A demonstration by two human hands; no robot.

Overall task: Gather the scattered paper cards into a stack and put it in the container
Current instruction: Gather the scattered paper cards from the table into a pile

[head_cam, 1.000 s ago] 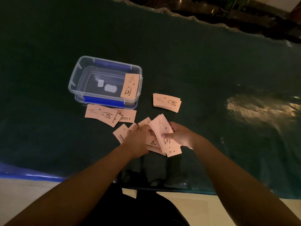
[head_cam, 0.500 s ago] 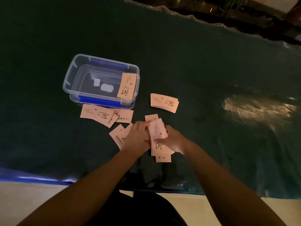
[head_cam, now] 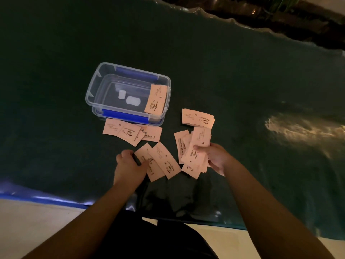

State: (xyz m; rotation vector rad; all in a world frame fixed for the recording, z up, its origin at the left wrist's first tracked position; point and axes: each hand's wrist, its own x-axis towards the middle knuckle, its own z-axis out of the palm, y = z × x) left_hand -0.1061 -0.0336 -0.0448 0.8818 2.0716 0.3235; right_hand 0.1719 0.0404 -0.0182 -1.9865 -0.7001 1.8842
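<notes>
Pale pink paper cards with a coffee-cup print lie scattered on a dark green table cover. My right hand [head_cam: 214, 157] grips a loose bunch of cards [head_cam: 197, 146], fanned and uneven. My left hand [head_cam: 128, 165] rests with curled fingers on the left edge of two overlapping cards [head_cam: 160, 161] lying flat. A clear plastic container [head_cam: 93, 94] with blue clips stands beyond, one card [head_cam: 155, 100] leaning inside against its right wall. Several cards [head_cam: 128, 130] lie in front of the container. A small pile [head_cam: 197, 118] sits to its right.
Two small white pieces [head_cam: 128, 98] lie on the container's floor. The table's near edge [head_cam: 46, 199] has a blue strip. A bright glare patch [head_cam: 298, 128] shines on the cover at right. My dark-clothed lap shows below the table edge.
My hands have drawn apart: the left moved left onto two flat cards, the right lifted rightwards holding its bunch. The view shifted a little.
</notes>
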